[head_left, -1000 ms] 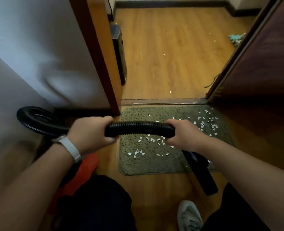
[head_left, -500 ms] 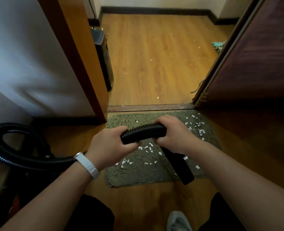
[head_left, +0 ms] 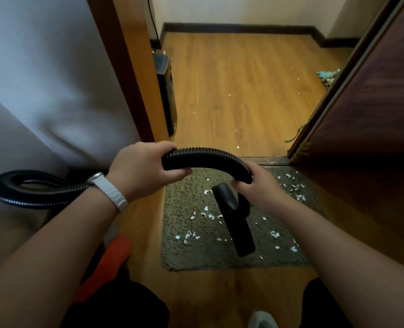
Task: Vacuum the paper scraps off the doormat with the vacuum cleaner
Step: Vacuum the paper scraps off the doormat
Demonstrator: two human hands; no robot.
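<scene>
Both hands grip a black ribbed hose (head_left: 203, 157) that arches over the far end of a grey-green doormat (head_left: 196, 256). The left hand (head_left: 144, 171) closes its fingers around the hose at the left end of the arch, thumb underneath; a white band (head_left: 111, 192) sits on that wrist. The right hand (head_left: 260, 185) wraps around the hose where it bends down at the right, fingers curled tight on it. Below that hand a black nozzle (head_left: 236, 221) slants toward the near edge of the doormat, its flat tip close above or on the pile; I cannot tell whether it touches.

White paper scraps (head_left: 196, 235) lie scattered on the doormat: a cluster left of the nozzle in the middle, more along the right edge and in the far right corner. A few scraps also lie on the wooden floor (head_left: 243, 91) beyond the threshold.

Behind the left wrist the rest of the hose loops across the floor beside a pale wall (head_left: 42, 67). An orange part of the vacuum cleaner (head_left: 106, 263) shows under the left forearm. An open dark door (head_left: 374, 102) stands at the right.
</scene>
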